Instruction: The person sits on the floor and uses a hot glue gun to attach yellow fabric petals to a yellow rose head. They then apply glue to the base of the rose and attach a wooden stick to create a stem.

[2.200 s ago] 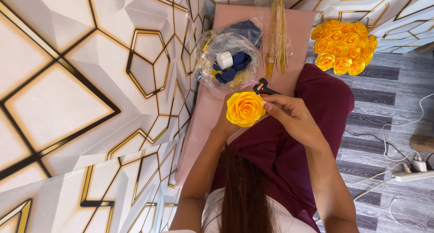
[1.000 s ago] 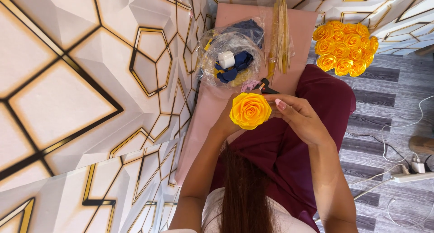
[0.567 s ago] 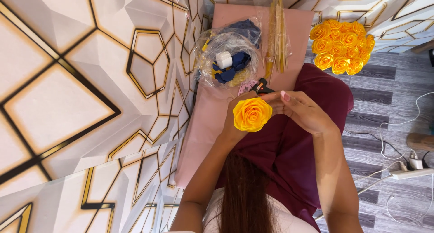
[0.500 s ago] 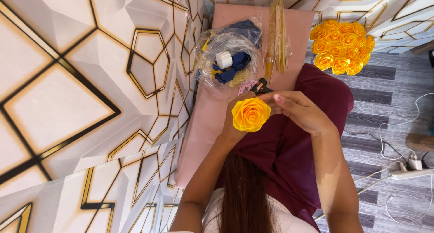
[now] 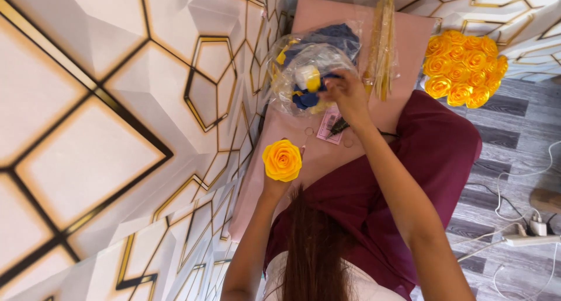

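Note:
My left hand (image 5: pixel 273 187) holds up a yellow paper rose (image 5: pixel 282 159) over the pink tabletop (image 5: pixel 409 38); the flower hides most of the fingers. My right hand (image 5: pixel 345 94) is stretched forward to a clear plastic bag (image 5: pixel 304 73) holding blue material and a white and yellow roll. Its fingertips are at the bag's mouth, touching the blue material, and whether they grip anything is hidden. A small black tool (image 5: pixel 339 126) lies on a pink card just below that hand.
A wrapped bundle of thin yellow sticks (image 5: pixel 383 38) lies right of the bag. A cluster of finished yellow roses (image 5: pixel 464 67) sits at the table's right edge. A white wall with gold and black lines (image 5: pixel 117 131) is close on the left. A power strip (image 5: pixel 529 239) and cables lie on the grey floor.
My right hand has left the rose and reached forward to the plastic bag. My left hand now holds the rose alone, slightly lower and to the left.

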